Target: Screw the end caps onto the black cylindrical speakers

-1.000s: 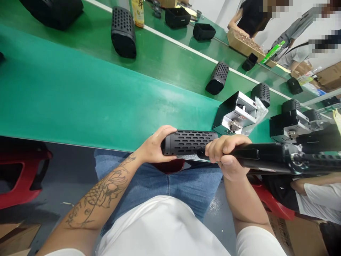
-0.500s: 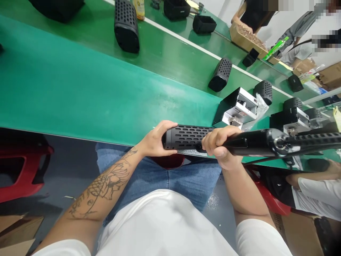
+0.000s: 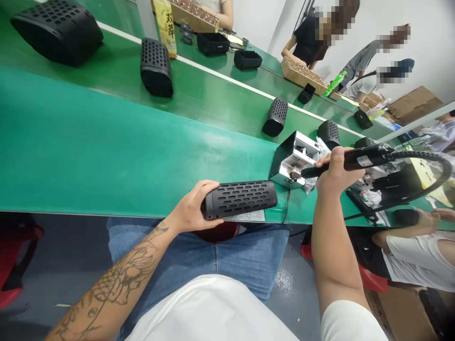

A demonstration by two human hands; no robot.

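My left hand (image 3: 195,207) is wrapped round the left end of a black speaker housing (image 3: 243,198) with a slotted grille. The housing lies on its side at the table's front edge, over a clear bubble-wrap sheet (image 3: 250,216). In my right hand (image 3: 335,170) is a black electric screwdriver (image 3: 366,157), its cable curving off to the right. The screwdriver's front end points left, at the metal outlet of a silver and black screw feeder (image 3: 295,158). Whether the bit touches the outlet I cannot tell.
Several more black speaker housings (image 3: 156,67) stand along the green bench (image 3: 117,156). A yellow bottle (image 3: 166,28) is at the back. Co-workers (image 3: 313,38) work across the bench, and another person's arm (image 3: 398,234) is close on the right. Red stools (image 3: 16,258) are below.
My right hand has moved right and up with the screwdriver, from over the speaker housing to the screw feeder. My left hand still holds the housing. The view has shifted.
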